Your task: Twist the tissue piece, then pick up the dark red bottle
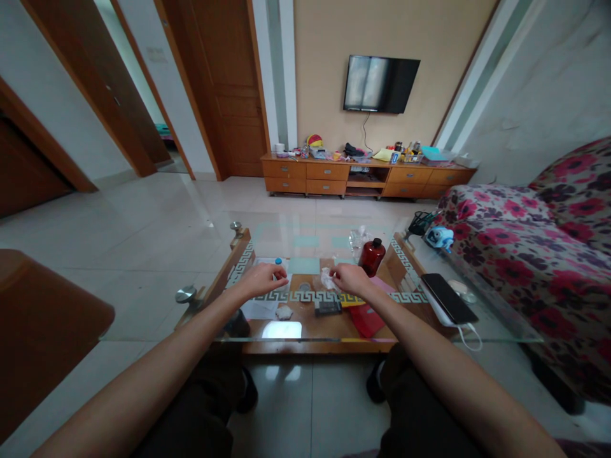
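Note:
My left hand (pixel 264 280) hovers over the left part of the glass coffee table (pixel 200 324). Its fingers are loosely curled with a gap to the thumb, and nothing shows between them. A blue cap (pixel 278 261) shows just behind it; what lies below the cap is hidden. My right hand (pixel 352 280) is closed, its fingertips pinched at a crumpled whitish piece (pixel 327 278), tissue or thin plastic. Right behind that hand stands a dark red bottle (pixel 372 257) with a black cap. A small round clear thing (pixel 304 288) lies between the hands.
A black phone (pixel 449 298) with a white cable lies at the table's right. Clear crumpled plastic (pixel 360 238) sits by the bottle. Below the glass are a red packet (pixel 366 320) and a dark box (pixel 328 308). A flowered sofa (pixel 515 229) stands right, a TV cabinet (pixel 327 178) beyond.

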Available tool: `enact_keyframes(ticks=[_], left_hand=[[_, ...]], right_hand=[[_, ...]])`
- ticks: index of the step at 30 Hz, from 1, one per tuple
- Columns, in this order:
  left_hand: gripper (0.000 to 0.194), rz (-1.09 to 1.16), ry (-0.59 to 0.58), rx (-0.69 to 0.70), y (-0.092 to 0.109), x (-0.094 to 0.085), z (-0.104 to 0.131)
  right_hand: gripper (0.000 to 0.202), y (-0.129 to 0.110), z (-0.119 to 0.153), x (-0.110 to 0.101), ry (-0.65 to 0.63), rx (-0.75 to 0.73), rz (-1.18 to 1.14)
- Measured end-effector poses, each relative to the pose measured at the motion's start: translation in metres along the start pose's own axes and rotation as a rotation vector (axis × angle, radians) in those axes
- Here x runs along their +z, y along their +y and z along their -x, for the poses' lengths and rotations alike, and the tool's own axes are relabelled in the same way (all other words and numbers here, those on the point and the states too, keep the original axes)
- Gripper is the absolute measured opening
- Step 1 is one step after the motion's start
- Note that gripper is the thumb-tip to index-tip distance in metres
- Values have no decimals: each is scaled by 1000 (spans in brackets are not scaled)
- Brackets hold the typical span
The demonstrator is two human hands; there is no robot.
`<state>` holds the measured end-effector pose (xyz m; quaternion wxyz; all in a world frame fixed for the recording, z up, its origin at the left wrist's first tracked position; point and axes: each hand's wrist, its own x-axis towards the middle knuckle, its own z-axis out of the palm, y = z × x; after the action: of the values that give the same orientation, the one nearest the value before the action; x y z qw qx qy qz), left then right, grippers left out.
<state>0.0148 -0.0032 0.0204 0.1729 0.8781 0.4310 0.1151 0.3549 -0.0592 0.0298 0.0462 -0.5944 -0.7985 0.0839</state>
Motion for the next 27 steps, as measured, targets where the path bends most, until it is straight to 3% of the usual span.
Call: enact_keyframes(ticks=[4,10,15,19,21,27], left_hand=[[37,7,3,-13,-1,1,0],[34,7,17,-7,-1,2,-1],[33,-8,14,-6,2,1,0],[34,5,5,-1,0,2,-1],[34,13,-2,4,-2,3,-1],[33,18,-4,16,-6,5,-2]], right_hand=[[40,10,-1,-8,50,133,52],[29,20,2,-7,-53,219,69],[36,6,3,-5,3,88,5],[33,-9,3,7,-51,-147,-97],[28,-14,2,11,-61,-175,-92],[29,-22,-2,13,175,-174,-134]])
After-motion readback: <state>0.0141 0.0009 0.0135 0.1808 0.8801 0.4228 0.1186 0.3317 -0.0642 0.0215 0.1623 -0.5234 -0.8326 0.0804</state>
